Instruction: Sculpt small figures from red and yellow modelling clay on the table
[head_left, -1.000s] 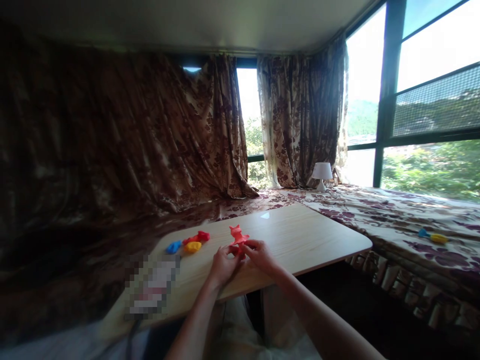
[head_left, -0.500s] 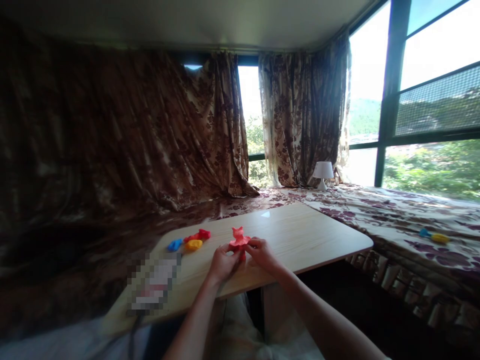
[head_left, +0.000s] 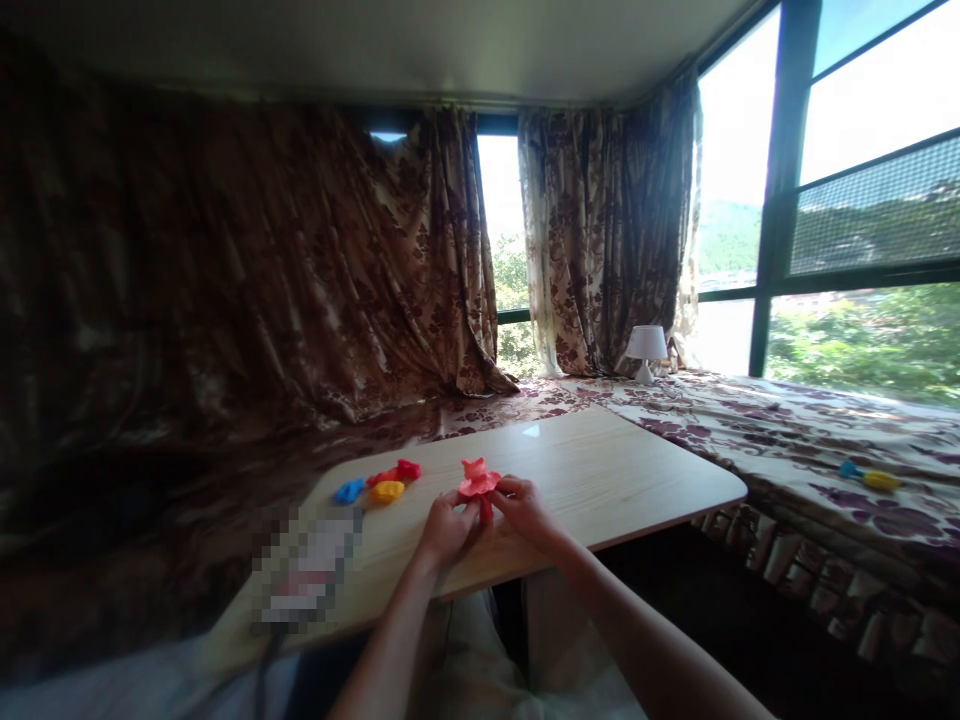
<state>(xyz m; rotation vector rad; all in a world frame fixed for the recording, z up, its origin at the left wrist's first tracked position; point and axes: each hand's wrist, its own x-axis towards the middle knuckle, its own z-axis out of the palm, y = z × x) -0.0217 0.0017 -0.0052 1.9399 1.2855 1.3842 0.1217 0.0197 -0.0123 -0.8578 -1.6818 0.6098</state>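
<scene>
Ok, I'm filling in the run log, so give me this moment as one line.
left hand: fingers on coral piece | right hand: fingers on its other side | left of them: blue piece, yellow piece

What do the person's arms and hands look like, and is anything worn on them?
The left forearm and right forearm are bare, with no sleeve in view. The left hand and right hand wear no gloves; no watch or bracelet shows. A thin ring would be too small to tell.

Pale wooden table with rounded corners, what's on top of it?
A crumpled blue lump, yellow lump and red lump lie there; the left hand and right hand hold a ruffled coral-red piece. Whatever the pixelated patch and hands cover can't be seen.
</scene>
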